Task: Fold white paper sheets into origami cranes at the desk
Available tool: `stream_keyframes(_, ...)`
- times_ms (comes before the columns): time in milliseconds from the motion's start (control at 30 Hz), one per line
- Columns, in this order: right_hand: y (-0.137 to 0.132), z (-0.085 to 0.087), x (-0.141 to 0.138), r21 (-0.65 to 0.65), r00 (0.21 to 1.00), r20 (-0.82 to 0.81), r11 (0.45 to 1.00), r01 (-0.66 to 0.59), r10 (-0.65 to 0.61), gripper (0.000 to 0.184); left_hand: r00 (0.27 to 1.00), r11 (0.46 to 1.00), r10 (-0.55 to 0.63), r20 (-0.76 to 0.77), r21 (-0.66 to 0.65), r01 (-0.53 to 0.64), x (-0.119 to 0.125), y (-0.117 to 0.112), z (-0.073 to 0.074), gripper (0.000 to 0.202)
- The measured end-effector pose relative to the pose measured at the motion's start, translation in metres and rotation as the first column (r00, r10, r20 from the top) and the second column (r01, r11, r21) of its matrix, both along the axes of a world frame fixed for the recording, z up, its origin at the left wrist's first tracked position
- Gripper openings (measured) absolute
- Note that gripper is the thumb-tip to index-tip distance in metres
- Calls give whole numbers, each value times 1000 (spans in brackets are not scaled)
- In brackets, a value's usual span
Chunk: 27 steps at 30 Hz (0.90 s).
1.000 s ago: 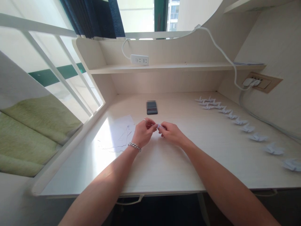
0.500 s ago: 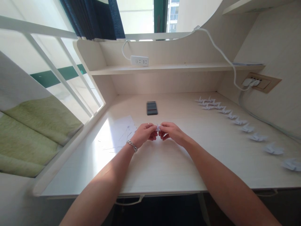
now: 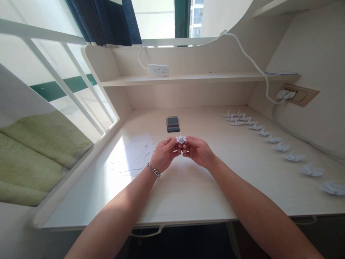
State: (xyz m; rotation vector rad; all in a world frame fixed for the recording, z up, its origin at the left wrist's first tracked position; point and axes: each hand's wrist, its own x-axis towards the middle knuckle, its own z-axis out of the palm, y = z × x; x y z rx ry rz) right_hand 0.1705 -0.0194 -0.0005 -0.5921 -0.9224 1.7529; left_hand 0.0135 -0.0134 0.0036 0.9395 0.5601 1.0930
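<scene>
A small white paper crane (image 3: 181, 139) is held above the middle of the desk, its wings spread sideways and a thin point sticking up. My left hand (image 3: 165, 153), with a ring and a chain bracelet, pinches the wing on the left. On the other side, my right hand (image 3: 198, 151) grips the right wing between thumb and fingers. The fingertips of both hands nearly meet below the crane and hide its underside. Just beyond the hands lies a dark phone (image 3: 173, 125) on the desk.
A row of several folded paper cranes (image 3: 281, 146) runs along the right side of the desk (image 3: 188, 198). White paper sheets (image 3: 137, 147) with thin strips lie at left. A power strip (image 3: 158, 70) rests on the shelf, and a white cable (image 3: 253, 61) hangs to the wall socket (image 3: 302, 94).
Both hands have risen slightly and drawn a little apart at the thumbs. The paper crane's wings now show spread between them, where before only a narrow white piece was visible.
</scene>
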Motion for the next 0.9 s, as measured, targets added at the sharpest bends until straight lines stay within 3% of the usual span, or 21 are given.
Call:
stream_keyframes(233,0,-1,-1,25,998,-55,999,-31,32,22,999,999,-40,28,21,39,-1,-1,2,25)
stream_keyframes(467,0,-1,5,14,993,119,1000,-3,1,18,981,998,-38,-191,-57,27,-6,0,6,26)
stream_keyframes(733,-1,1,8,41,968,251,999,-33,22,20,941,999,-12,-337,44,29,-6,2,0,28)
stream_keyframes(900,-2,2,8,12,987,156,999,-42,40,20,974,1000,-30,-224,0,31,-5,0,2,29)
